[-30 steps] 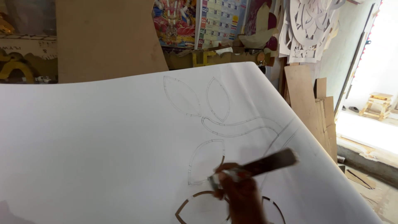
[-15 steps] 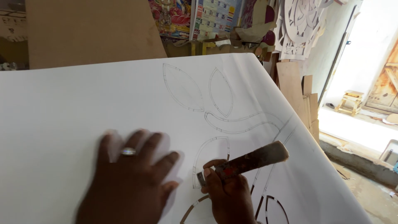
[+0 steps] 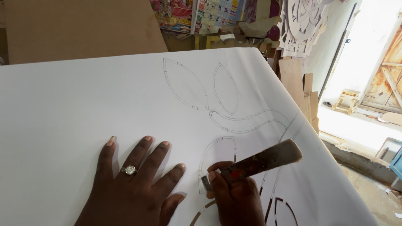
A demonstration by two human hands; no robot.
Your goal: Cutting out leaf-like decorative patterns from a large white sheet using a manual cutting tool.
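A large white sheet (image 3: 83, 96) lies in front of me, with leaf and stem outlines (image 3: 186, 90) drawn on it in pencil. My left hand (image 3: 134, 184), a ring on one finger, rests flat on the sheet with fingers spread. My right hand (image 3: 236, 196) grips a cutting tool with a worn brown wooden handle (image 3: 264, 159). Its metal tip (image 3: 205, 183) touches the sheet at the lower edge of a curved petal outline (image 3: 217, 157). Brown slits below show where lines near my right hand are cut through.
A brown board (image 3: 79, 29) leans behind the sheet. Colourful posters (image 3: 197, 14) and white cut-out panels (image 3: 303, 25) hang at the back. Wood boards (image 3: 293, 79) stand by the sheet's right edge. A small wooden stool (image 3: 346, 100) sits in the bright doorway.
My left hand came into view and settled flat on the sheet. The view has shifted so the drawing sits more centred. My right hand stays on the tool at the same petal.
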